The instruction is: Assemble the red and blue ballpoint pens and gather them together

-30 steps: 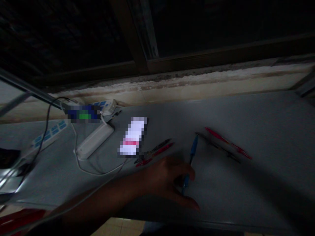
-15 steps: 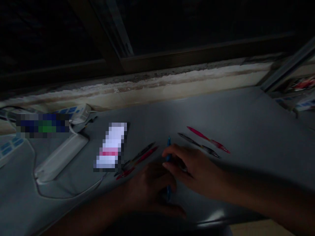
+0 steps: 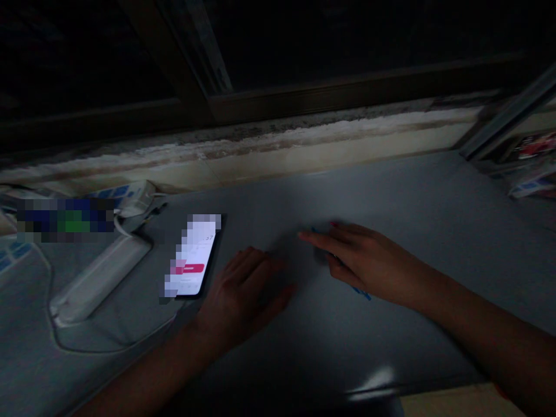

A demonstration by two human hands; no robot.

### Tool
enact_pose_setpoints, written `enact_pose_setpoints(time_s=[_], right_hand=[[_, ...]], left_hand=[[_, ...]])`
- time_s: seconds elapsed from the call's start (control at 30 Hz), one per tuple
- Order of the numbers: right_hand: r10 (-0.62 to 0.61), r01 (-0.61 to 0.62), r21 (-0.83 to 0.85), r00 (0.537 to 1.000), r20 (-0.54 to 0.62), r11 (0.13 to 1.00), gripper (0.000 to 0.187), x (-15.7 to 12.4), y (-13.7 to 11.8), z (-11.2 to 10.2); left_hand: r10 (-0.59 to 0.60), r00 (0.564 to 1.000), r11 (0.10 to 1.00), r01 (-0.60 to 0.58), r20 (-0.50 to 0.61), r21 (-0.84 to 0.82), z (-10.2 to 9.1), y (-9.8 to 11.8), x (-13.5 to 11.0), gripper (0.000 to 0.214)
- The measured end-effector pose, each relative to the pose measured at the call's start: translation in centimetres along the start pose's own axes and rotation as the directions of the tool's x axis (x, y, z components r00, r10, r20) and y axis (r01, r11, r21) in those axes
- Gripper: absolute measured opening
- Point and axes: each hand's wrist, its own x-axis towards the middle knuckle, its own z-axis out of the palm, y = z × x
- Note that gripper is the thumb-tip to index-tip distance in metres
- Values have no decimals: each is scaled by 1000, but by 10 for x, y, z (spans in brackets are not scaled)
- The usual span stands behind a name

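Note:
My right hand is palm down low over the right part of the table, its index finger stretched out. Beneath it lies a blue pen, slanted, with only its ends showing. The tip of a red pen peeks out above the knuckles; the black pen there is hidden. To the left, my left hand lies over the spot of another black and red pen, both covered. Its thumb and fingers are apart. Just left of it rests a lit phone.
A white power strip with a cable occupies the left side of the grey table. Behind it are a blurred-out item and a white box. A wall ledge and dark window frame run along the back.
The blue pen has gone from upright between my hands to slanted at the right, under my right hand. My left hand has shifted left and up, off the blue pen and over the left pens.

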Motion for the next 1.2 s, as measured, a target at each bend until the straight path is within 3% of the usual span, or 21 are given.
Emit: enact_pose_setpoints(time_s=[0.07, 0.13, 0.37, 0.5, 0.63, 0.73, 0.87, 1.0, 1.1, 1.2], right_hand=[[30, -28, -43, 999, 40, 999, 67, -2, 6, 2], [70, -66, -82, 996, 50, 994, 66, -3, 8, 3], [139, -118, -225, 987, 81, 967, 21, 0, 12, -4], [210, -176, -242, 970, 122, 954, 12, 2, 12, -5], [251, -222, -231, 963, 102, 947, 14, 3, 10, -2], [274, -248, -231, 958, 85, 941, 33, 2, 9, -2], [321, -290, -264, 944, 81, 920, 39, 3, 6, -3], [347, -313, -293, 936, 67, 903, 35, 2, 9, 0], [284, -271, -301, 959, 0, 914, 33, 0, 12, 3], [104, -154, -296, 979, -176, 943, 27, -1, 7, 2]], left_hand=[[-105, 993, 990, 100, 52, 98, -3, -10, 1, 14], [-145, 987, 980, 132, 76, 149, -5, -16, 1, 12], [-221, 945, 953, 155, 243, 262, -6, -11, -3, 4], [-276, 921, 950, 219, 274, 221, -6, -16, -7, 12], [-339, 912, 938, 309, 232, 157, -3, -27, -9, 17], [-360, 915, 932, 346, 182, 105, 0, -31, -6, 16], [-419, 890, 900, 382, 181, 208, 1, -29, -1, 22], [-365, 916, 891, 291, 166, 349, 2, -24, 1, 28], [-331, 933, 903, 271, 139, 333, 2, -22, 3, 30], [-338, 940, 927, 323, 51, 191, -1, -19, 5, 31]])
